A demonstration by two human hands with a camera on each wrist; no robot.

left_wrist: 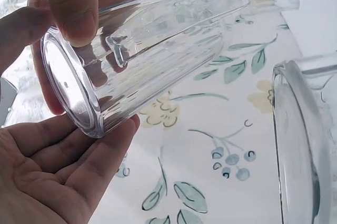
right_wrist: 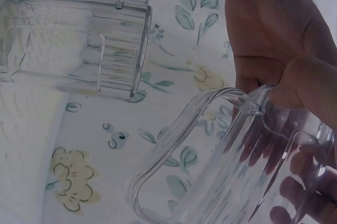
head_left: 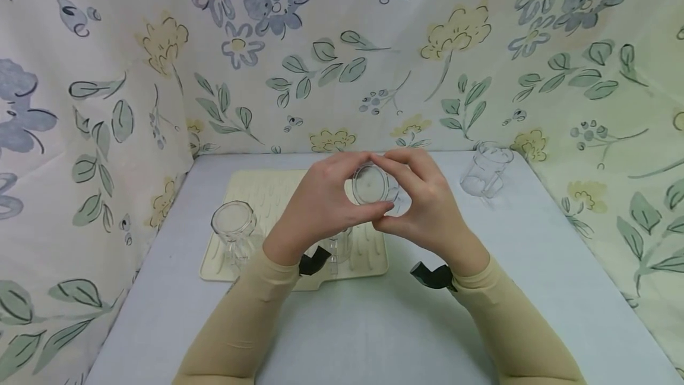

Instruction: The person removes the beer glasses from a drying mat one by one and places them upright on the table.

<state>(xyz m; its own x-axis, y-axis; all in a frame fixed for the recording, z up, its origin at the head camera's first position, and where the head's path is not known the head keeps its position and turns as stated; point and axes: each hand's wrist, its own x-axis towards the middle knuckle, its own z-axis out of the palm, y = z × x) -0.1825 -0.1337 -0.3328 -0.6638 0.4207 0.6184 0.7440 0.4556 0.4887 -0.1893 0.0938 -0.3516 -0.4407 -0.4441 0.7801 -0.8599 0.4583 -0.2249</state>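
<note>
Both hands hold a clear glass mug [head_left: 370, 185] in the air over the right side of a cream ridged drying mat [head_left: 267, 186]. It is tilted, its round base turned toward the head camera. My left hand [head_left: 328, 201] curls around the base end, thumb along the lower edge. From the other side my right hand [head_left: 427, 207] grips the mug, its index fingertip meeting the left fingers at the top. The mug's handle [right_wrist: 174, 145] shows in the right wrist view. My left wrist partly hides another glass mug [head_left: 342, 247] on the mat.
A further glass mug [head_left: 234, 221] is on the mat's left side. Another clear mug [head_left: 486, 171] stands at the table's back right corner. Floral cloth [head_left: 331, 28] hangs behind and beside the white table [head_left: 363, 337].
</note>
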